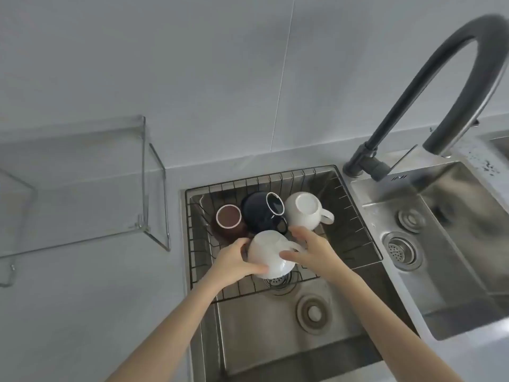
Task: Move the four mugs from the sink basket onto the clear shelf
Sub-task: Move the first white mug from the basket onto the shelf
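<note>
A wire sink basket [358, 216] sits across the back of the left sink. In it stand a brown mug [228, 220], a dark blue mug [261, 212] lying tilted, and a white mug [303, 210] turned upside down. A second white mug [268, 253] is at the basket's front, held between both hands. My left hand [235, 261] grips its left side. My right hand [311, 250] grips its right side by the handle. The clear shelf [82, 172] stands on the counter to the left, with nothing on it.
A dark curved faucet [440, 86] arches over the right of the basket. A second steel sink [446, 238] lies to the right. The left sink's drain [312, 312] is below the basket. A grey tiled wall rises behind the counter.
</note>
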`<state>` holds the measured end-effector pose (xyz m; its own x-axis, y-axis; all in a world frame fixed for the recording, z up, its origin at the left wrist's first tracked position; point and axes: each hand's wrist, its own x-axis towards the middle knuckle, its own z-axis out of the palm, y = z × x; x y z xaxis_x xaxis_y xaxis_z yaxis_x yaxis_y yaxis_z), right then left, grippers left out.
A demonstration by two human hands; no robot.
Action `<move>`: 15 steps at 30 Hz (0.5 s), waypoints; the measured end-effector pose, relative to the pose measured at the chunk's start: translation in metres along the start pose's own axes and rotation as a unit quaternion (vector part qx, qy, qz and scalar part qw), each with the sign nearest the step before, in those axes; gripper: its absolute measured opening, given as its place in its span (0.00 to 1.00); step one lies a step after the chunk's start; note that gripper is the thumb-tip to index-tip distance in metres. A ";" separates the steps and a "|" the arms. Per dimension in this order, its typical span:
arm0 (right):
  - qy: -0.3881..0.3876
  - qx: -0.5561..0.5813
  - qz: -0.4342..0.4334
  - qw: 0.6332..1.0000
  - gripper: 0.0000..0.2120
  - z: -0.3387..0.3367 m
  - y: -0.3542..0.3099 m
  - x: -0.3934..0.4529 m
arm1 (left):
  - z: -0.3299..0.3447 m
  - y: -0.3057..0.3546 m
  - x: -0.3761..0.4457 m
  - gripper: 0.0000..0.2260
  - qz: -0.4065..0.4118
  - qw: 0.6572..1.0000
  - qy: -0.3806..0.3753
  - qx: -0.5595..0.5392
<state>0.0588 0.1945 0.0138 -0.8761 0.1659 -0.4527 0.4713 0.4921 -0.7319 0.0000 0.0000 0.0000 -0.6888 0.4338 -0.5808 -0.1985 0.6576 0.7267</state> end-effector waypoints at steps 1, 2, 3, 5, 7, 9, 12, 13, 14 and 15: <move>-0.007 0.002 0.007 1.000 0.34 0.001 0.000 0.003 | 0.001 -0.001 0.004 0.38 0.002 1.000 -0.001 -0.007; -0.015 0.005 0.010 1.000 0.35 0.002 0.000 0.006 | 0.003 -0.002 0.007 0.38 -0.001 1.000 0.000 -0.012; -0.022 0.004 0.014 1.000 0.35 0.003 0.000 0.006 | 0.003 -0.003 0.008 0.39 -0.002 1.000 -0.001 -0.013; -0.031 0.019 0.026 0.999 0.34 0.005 0.003 0.011 | 0.006 -0.007 0.014 0.41 -0.010 1.000 -0.001 -0.023; -0.036 0.027 0.031 0.998 0.32 0.005 0.006 0.013 | 0.007 -0.008 0.016 0.42 -0.005 0.999 0.000 -0.035; -0.039 0.034 0.034 0.998 0.31 0.004 0.007 0.014 | 0.007 -0.008 0.016 0.42 0.001 0.999 -0.002 -0.052; -0.032 0.047 0.038 0.998 0.30 0.004 0.004 0.011 | 0.005 -0.007 0.013 0.40 0.007 0.998 -0.002 -0.066; -0.032 0.050 0.038 0.998 0.29 0.004 0.002 0.011 | 0.003 -0.006 0.012 0.39 0.011 0.998 -0.003 -0.064; -0.033 0.052 0.037 0.997 0.28 0.003 0.000 0.009 | 0.001 -0.003 0.009 0.39 0.014 0.998 -0.003 -0.056; -0.033 0.053 0.034 0.997 0.28 0.001 -0.003 0.007 | -0.001 0.000 0.006 0.38 0.022 0.999 -0.001 -0.047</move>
<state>0.0513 0.1931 0.0125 -0.8353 0.1376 -0.5323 0.5399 0.3879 -0.7470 -0.0050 0.0018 -0.0025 -0.6975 0.4621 -0.5477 -0.2322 0.5773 0.7828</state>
